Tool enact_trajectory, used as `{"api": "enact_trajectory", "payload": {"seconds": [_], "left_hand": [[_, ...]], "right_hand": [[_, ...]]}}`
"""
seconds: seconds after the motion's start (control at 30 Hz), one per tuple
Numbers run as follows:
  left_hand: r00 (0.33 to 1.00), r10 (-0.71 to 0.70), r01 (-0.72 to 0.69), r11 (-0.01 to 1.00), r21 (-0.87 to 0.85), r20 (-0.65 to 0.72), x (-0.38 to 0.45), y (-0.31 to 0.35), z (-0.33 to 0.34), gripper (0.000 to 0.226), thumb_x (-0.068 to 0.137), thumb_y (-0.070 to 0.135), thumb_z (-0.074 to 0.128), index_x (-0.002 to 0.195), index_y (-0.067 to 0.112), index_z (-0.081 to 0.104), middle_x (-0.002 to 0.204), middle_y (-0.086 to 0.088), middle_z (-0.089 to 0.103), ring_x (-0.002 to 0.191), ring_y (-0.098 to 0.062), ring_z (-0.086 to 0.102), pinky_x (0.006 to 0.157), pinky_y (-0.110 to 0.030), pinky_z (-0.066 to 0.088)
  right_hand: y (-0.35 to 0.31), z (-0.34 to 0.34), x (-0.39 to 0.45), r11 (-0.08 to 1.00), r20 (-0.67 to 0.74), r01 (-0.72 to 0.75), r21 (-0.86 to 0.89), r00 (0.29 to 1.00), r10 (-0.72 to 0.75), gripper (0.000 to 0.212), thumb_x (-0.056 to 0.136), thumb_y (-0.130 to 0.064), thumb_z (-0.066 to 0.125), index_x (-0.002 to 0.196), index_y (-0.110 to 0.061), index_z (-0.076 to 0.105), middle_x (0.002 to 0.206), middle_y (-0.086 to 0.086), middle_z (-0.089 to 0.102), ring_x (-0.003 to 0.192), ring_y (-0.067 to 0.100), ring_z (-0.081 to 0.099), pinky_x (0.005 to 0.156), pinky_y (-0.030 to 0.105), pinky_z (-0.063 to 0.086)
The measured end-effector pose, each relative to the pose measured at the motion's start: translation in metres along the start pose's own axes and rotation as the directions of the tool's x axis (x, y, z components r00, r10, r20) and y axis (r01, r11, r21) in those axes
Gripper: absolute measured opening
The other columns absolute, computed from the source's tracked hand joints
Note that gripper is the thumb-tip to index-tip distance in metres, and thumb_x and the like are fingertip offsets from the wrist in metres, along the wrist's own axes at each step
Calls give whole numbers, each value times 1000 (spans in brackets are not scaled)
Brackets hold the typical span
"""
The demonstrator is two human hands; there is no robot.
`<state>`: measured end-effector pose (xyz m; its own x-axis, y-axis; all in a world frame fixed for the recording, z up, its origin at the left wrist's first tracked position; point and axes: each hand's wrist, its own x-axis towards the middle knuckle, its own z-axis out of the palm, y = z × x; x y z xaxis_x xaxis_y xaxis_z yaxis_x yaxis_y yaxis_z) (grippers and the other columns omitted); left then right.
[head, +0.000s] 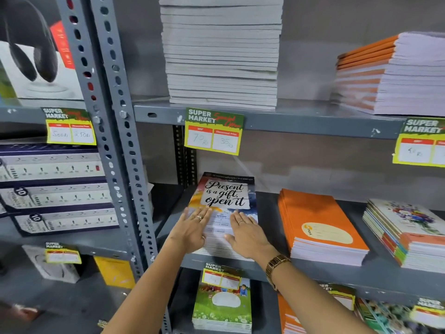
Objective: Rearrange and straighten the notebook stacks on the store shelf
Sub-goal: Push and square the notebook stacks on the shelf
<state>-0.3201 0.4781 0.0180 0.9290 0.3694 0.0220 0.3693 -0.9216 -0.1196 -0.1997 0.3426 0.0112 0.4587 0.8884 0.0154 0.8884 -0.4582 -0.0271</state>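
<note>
Both hands lie flat and open on the top cover of the printed notebook stack [225,206], grasping nothing. The left hand [191,227] presses the near left part of the cover, its fingers spread toward the lettering; the right hand [245,233] rests just beside it on the near right part, with a wristwatch [277,267] at the wrist. Neither grip curls round an edge. Flat palms like these suit pressing and sliding a pile rather than lifting it, so the likely aim is to square the stack or nudge it back along the middle shelf [240,265].

The stack sits directly under both palms, at the left end of the shelf, its front edge near the shelf lip and its far end angled slightly rightward. To its right, apart from it, lies the orange notebook stack [320,220], fanned a little at its left side, and beyond that the floral notebook stack [409,235], which looks uneven. On the shelf above stand a tall grey stack [221,56] and a leaning orange-edged stack [395,75]. These piles seemingly await straightening.
</note>
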Motion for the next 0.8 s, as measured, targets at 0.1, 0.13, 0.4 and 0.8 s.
{"api": "enact_trajectory", "payload": {"seconds": [0.1, 0.13, 0.4, 0.8], "left_hand": [[999, 30, -28, 998, -65, 29, -1, -9, 2, 65, 97, 28, 32, 147, 7, -4, 160, -7, -1, 147, -18, 0, 121, -34, -1], [999, 35, -33, 997, -73, 26, -1, -11, 3, 65, 97, 28, 33, 147, 7, -3, 160, -7, 0, 147, -18, 1, 121, -33, 0], [994, -7, -15, 978, -206, -109, -6, -11, 19, 54, 100, 25, 29, 148, 11, 10, 159, -6, 12, 147, -16, 9, 121, -30, 4], [975, -55, -13, 953, -302, -215, -7, -5, 23, 54, 94, 6, 35, 146, 13, 22, 156, -5, 25, 145, -15, 18, 118, -28, 9]], "right_hand": [[1, 2, 0, 1000, -14, 11, 12, 1000, -11, 64, 99, -41, 28, 150, -7, 8, 160, 11, 9, 148, 23, 8, 122, 37, 8], [1, 4, 0, 1000, -23, 15, 17, 1000, -14, 63, 100, -40, 28, 150, -8, 9, 160, 10, 10, 148, 22, 8, 122, 37, 8], [4, 15, -3, 986, -113, 40, 162, 993, -22, 55, 100, -36, 32, 149, -15, 18, 159, 2, 18, 147, 15, 13, 121, 30, 8], [11, 18, -7, 979, -124, 44, 198, 992, -19, 50, 101, -33, 31, 148, -17, 23, 158, -1, 23, 146, 12, 16, 120, 26, 11]]}}
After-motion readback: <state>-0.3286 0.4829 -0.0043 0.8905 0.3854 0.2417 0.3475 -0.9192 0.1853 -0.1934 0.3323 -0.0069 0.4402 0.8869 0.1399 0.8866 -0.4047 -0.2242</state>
